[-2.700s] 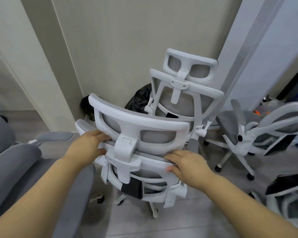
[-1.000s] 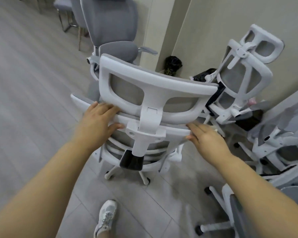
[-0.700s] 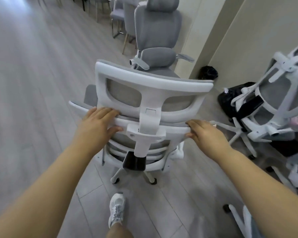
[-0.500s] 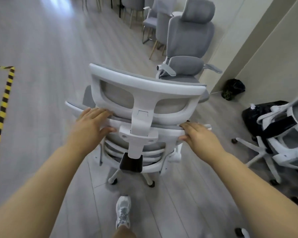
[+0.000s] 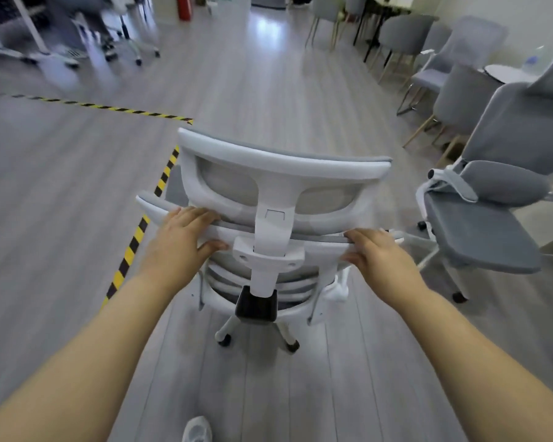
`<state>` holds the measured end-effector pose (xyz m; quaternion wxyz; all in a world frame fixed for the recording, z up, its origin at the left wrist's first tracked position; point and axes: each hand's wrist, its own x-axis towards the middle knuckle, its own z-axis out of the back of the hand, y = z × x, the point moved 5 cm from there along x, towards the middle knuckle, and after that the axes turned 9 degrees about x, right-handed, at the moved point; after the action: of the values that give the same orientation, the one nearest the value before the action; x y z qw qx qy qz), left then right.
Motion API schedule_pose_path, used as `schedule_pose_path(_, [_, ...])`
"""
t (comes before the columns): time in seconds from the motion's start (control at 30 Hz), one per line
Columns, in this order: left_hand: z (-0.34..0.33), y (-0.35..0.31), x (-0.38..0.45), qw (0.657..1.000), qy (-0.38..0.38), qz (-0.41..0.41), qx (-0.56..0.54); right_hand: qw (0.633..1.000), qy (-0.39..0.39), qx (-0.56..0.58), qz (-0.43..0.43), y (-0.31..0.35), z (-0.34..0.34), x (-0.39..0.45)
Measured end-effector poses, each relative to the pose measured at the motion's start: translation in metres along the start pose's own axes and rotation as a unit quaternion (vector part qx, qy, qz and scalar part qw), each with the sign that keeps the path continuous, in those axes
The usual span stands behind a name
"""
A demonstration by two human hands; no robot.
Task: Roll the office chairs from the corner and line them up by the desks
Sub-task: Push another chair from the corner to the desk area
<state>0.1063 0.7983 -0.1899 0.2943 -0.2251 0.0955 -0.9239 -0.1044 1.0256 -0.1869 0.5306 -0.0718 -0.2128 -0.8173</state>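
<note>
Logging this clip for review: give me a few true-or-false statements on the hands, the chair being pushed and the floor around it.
1. Both hands grip the top rail of the white chair's backrest. True: left hand, right hand.
2. The striped floor tape lies right of the chair. False: it is on the left.
3. A grey chair stands to the right. True.
4. The pushed chair lies tipped on its side. False: it stands upright on its castors.
5. The red cylinder stands beside the person's shoe. False: it is far ahead.
</note>
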Motion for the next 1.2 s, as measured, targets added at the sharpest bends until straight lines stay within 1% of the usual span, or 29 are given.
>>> schedule_pose_path(0.13, [0.013, 0.059, 0.022, 0.998, -0.053, -0.019, 0.023, 0.999, -0.001, 0.028, 0.018, 0.018, -0.045, 0.069])
schedule_pose_path(0.23, [0.020, 0.105, 0.040, 0.998, -0.053, -0.012, 0.034, 0.998, 0.004, 0.051, 0.044, 0.038, -0.073, 0.121])
schedule_pose_path(0.4, [0.033, 0.185, 0.070, 0.996, -0.052, 0.057, 0.055, 0.993, 0.022, 0.073, 0.086, 0.081, -0.117, 0.211])
schedule_pose_path(0.5, [0.042, 0.226, 0.087, 0.992, -0.064, 0.083, 0.073, 0.988, 0.025, 0.084, 0.124, 0.106, -0.143, 0.261])
schedule_pose_path(0.6, [0.048, 0.267, 0.104, 0.989, -0.068, 0.102, 0.086, 0.984, 0.037, 0.101, 0.143, 0.127, -0.169, 0.308])
schedule_pose_path(0.73, [0.051, 0.323, 0.128, 0.980, -0.071, 0.156, 0.103, 0.976, 0.050, 0.117, 0.177, 0.156, -0.202, 0.374])
schedule_pose_path(0.87, [0.059, 0.366, 0.150, 0.967, -0.096, 0.204, 0.122, 0.962, 0.045, 0.135, 0.232, 0.190, -0.228, 0.438])
schedule_pose_path(0.97, [0.066, 0.396, 0.172, 0.959, -0.104, 0.230, 0.132, 0.951, 0.060, 0.141, 0.268, 0.212, -0.249, 0.487])
schedule_pose_path(1.07, [0.071, 0.429, 0.193, 0.950, -0.107, 0.268, 0.122, 0.943, 0.082, 0.153, 0.286, 0.233, -0.270, 0.536])
schedule_pose_path(1.13, [0.074, 0.451, 0.208, 0.945, -0.119, 0.274, 0.129, 0.937, 0.074, 0.156, 0.305, 0.247, -0.283, 0.566])
schedule_pose_path(1.2, [0.077, 0.477, 0.224, 0.941, -0.122, 0.287, 0.133, 0.930, 0.083, 0.171, 0.316, 0.263, -0.298, 0.595])
